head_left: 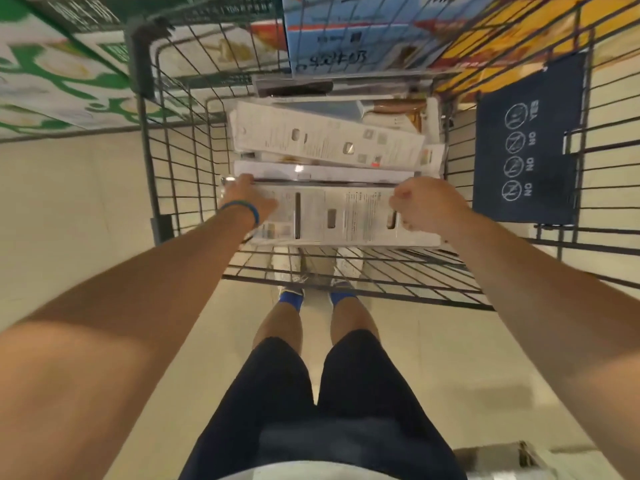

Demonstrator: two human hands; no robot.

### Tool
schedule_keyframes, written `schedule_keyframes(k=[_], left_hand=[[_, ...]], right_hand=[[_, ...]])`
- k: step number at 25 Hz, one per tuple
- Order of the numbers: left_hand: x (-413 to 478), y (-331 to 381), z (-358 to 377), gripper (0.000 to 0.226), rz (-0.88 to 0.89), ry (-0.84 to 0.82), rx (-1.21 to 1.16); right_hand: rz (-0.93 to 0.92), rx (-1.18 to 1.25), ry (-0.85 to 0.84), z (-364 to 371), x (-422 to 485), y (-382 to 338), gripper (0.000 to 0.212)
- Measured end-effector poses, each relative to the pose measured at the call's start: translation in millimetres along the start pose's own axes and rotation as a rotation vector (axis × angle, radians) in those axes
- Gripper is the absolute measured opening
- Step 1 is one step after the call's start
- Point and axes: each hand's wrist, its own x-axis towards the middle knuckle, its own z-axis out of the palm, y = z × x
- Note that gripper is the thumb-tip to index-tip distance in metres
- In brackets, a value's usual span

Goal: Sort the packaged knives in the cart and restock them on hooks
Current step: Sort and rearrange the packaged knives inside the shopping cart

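Inside the wire cart, the left grip and right grip each clutch an end of 1 packaged knife, printed back up, just beside the piled knife packs.

- The nearest knife package is long and white, its printed back facing up. It lies crosswise, with the left hand gripping one end and the right hand the other.
- More white-backed packages lie just behind it in an untidy, skewed stack.
- The dark wire cart holds them all.
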Motion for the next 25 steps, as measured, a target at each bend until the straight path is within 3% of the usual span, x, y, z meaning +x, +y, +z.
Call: schedule_keyframes(k=[4, 6, 8, 11, 13, 15, 18, 21, 25], left_hand=[[1.1, -20.9, 4.9, 0.065, -0.072, 0.024, -0.231], [-7.1, -15.5, -7.2, 0.044, -0.028, -0.096, -0.398], [-22.2, -0.9, -22.4, 0.026, 0.115, -0.235, -0.390], [-51.3, 21.2, -51.4, 0.030, 0.524, -0.045, -0.149], [-71.4, 27.6, -72.9, 0.032, 0.910, 0.125, 0.041], [-87.7, 26.9, -87.1, 0.029, 1.158, 0.245, 0.170], [-113.4, 15.6, -93.0, 0.020, 1.297, 0.404, 0.277], [-144.5, 5.2, -96.8, 0.018, 1.369, 0.471, 0.318], [-182.0, 17.8, -110.5, 0.020, 1.448, 0.483, 0.252]], right_hand=[[0.009, 0.197, -0.094, 23.0, 4.3, -2.3, 0.026], [-0.007, 0.141, -0.116, 30.6, 3.1, -7.3, 0.045], [-0.038, 0.091, -0.019, 30.0, 2.4, -10.7, 0.068], [-0.100, 0.046, 0.128, 12.8, 1.9, -13.7, 0.104], [-0.239, -0.004, 0.149, 9.5, 2.2, -14.6, 0.098], [-0.333, 0.013, 0.050, 17.7, -1.8, -14.9, 0.089], [-0.290, -0.054, -0.215, 37.7, -12.9, -9.6, 0.092], [-0.260, -0.200, -0.226, 43.0, -12.6, -3.9, 0.073], [-0.316, -0.199, -0.238, 40.3, -21.0, -18.2, 0.062]])
